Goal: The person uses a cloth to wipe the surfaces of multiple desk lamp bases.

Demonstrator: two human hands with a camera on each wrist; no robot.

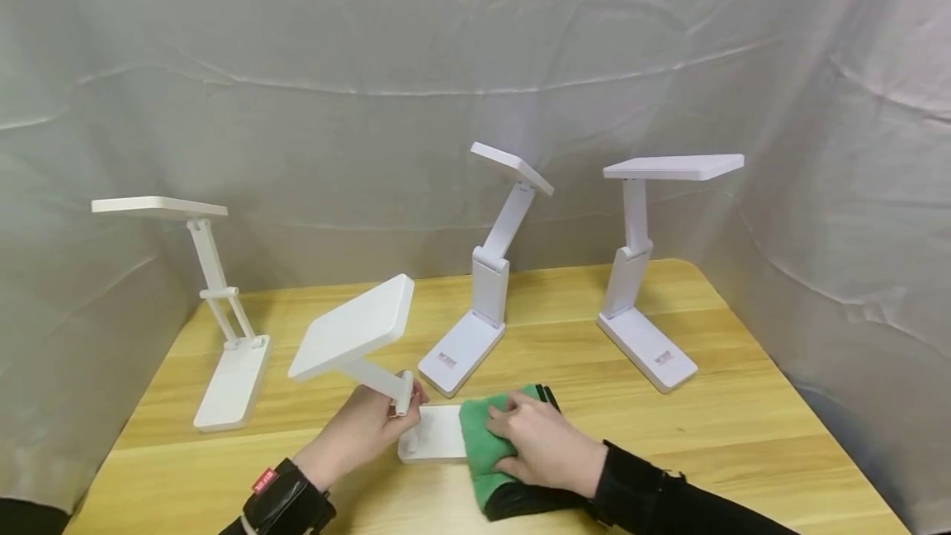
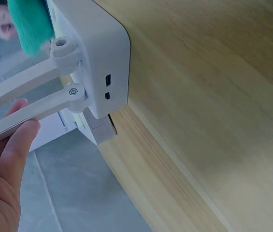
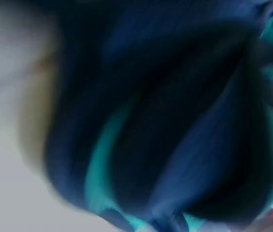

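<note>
A white folding desk lamp [image 1: 355,327] stands at the front of the table, its flat head raised and tilted. My left hand [image 1: 362,428] grips its arm near the hinge; in the left wrist view, thumb and fingers pinch the twin-bar arm [image 2: 27,121] above the base [image 2: 108,58], whose end has two small ports. With my right hand [image 1: 548,446] I hold a green cloth with black edging [image 1: 479,446] over the right part of the lamp's base [image 1: 431,436], hiding that end. Blurred dark and green folds of the cloth [image 3: 141,125] fill the right wrist view.
Three similar white lamps stand farther back: one at the left [image 1: 234,382], one behind the middle [image 1: 462,352], one at the right [image 1: 646,345]. The wooden table [image 1: 750,436] meets a grey fabric backdrop [image 1: 357,155] at its back and sides.
</note>
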